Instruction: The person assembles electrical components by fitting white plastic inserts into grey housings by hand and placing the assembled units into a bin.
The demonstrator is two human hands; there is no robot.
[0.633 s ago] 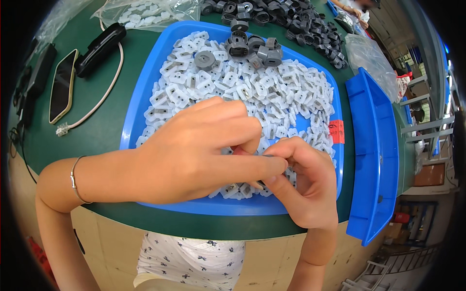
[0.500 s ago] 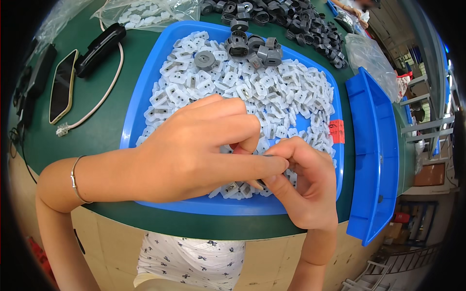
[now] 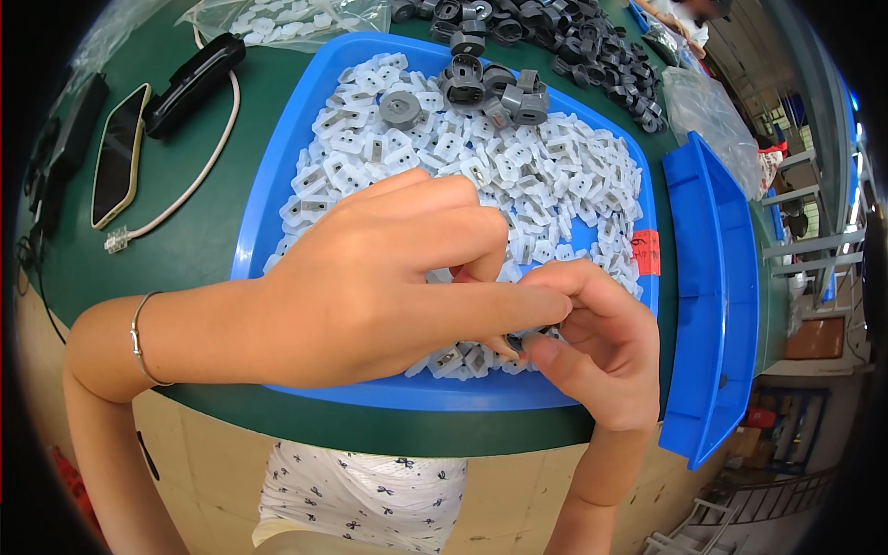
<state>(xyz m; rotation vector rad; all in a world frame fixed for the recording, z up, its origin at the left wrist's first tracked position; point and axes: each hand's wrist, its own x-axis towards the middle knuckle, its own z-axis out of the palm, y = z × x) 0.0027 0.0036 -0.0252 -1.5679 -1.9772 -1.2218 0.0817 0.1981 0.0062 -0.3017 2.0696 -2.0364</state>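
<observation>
One small dark part (image 3: 515, 343), mostly hidden, sits pinched by left hand (image 3: 365, 287) and right hand (image 3: 606, 347) together. Blue tray (image 3: 462, 396) lies under both hands, heaped with white pieces (image 3: 532, 171); grey rings (image 3: 465, 88) beyond left hand; divided blue bin (image 3: 705, 310) right of right hand.

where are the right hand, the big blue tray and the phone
right hand (image 3: 610, 356), head view, middle of the hand
big blue tray (image 3: 444, 397), head view, on its near wall
phone (image 3: 120, 157), head view, on its dark screen
</observation>
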